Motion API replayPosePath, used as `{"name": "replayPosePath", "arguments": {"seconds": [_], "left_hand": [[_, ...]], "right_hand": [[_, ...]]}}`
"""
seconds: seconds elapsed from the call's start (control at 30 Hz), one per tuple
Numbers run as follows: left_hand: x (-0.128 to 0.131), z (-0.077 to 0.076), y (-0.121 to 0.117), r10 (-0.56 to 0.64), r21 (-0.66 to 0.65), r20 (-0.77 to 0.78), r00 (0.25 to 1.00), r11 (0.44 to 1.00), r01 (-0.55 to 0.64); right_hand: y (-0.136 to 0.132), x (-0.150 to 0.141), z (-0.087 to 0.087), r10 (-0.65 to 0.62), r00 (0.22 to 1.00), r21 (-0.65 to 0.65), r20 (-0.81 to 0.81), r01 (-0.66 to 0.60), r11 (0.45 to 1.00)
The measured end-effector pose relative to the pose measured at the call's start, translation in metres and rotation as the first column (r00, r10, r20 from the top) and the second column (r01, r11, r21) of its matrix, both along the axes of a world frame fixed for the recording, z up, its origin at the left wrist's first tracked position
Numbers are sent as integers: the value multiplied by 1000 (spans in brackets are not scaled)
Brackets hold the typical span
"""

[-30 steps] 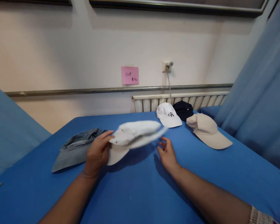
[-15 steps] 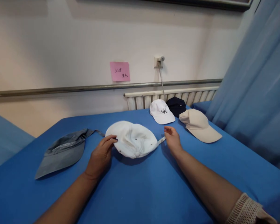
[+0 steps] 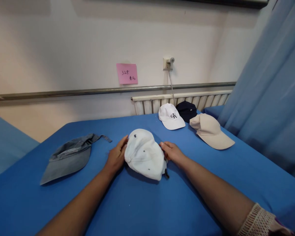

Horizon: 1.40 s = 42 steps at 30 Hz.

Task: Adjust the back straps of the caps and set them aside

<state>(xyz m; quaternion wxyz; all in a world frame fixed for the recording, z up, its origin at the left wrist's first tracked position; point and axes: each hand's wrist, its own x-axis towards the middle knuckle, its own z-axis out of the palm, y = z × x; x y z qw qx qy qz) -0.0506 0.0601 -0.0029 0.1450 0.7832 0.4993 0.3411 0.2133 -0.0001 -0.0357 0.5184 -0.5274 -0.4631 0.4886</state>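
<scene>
Between my hands is a pale, almost white baseball cap (image 3: 145,154), its crown toward me and partly caved in. My left hand (image 3: 116,155) holds the cap's left side, its fingertips hidden behind the fabric. At the cap's right edge my right hand (image 3: 170,151) pinches the fabric near the back strap. A dark strap end hangs below that spot. To the left, a grey-blue baseball cap (image 3: 68,157) lies on the blue surface (image 3: 137,209), its brim toward me and its strap trailing right.
At the back right sit a white cap (image 3: 170,117) with black letters, a navy cap (image 3: 186,110) and a beige cap (image 3: 211,131). Behind them are a radiator (image 3: 149,103) and a metal rail (image 3: 88,92). A blue curtain (image 3: 265,91) hangs at the right.
The pale cap has turned, so its crown button now points left and its strap side is at lower right. My left hand moved right and my right hand moved left onto the cap.
</scene>
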Motion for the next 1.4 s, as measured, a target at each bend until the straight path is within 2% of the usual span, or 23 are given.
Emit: {"name": "replayPosePath", "arguments": {"seconds": [0.07,0.17,0.33,0.47,0.53,0.63,0.7,0.77,0.87,1.1,1.17,1.3,1.4], "left_hand": [[8,-2,-9,-52,-18,13,999,998,52],[14,-1,-20,-95,-15,27,995,995,95],[8,7,-31,-107,62,41,993,993,104],[12,10,-44,-197,224,-103,975,951,216],[20,9,-52,-241,277,-203,949,915,292],[33,4,-57,-286,283,-283,915,887,365],[37,-1,-54,-305,285,-290,907,877,386],[35,-4,-48,-298,302,-276,914,876,377],[23,-5,-36,-231,336,-237,944,892,303],[1,1,-21,-65,357,-153,986,927,116],[1,0,-20,-60,349,-144,988,931,107],[3,-2,-23,-85,318,-153,985,939,130],[4,-2,-26,-92,293,-153,984,947,135]], "right_hand": [[-4,0,5,11,996,-58,-90,-16,998],[-6,0,8,13,988,-74,-155,-25,997],[-5,-3,9,-104,946,-120,-307,70,990],[0,-2,7,-230,855,-149,-464,180,972],[3,-1,4,-273,833,-154,-482,226,962],[5,0,2,-273,836,-146,-476,232,962],[5,-2,3,-222,834,-143,-505,172,975],[3,-3,5,-134,836,-153,-533,61,986],[-3,-5,12,20,826,-141,-563,-120,983],[-15,-8,25,178,669,-52,-721,-308,950],[-16,-10,25,188,672,-38,-716,-308,951],[-14,-12,17,78,789,-75,-609,-154,985],[-14,-13,12,25,837,-82,-546,-83,993]]}}
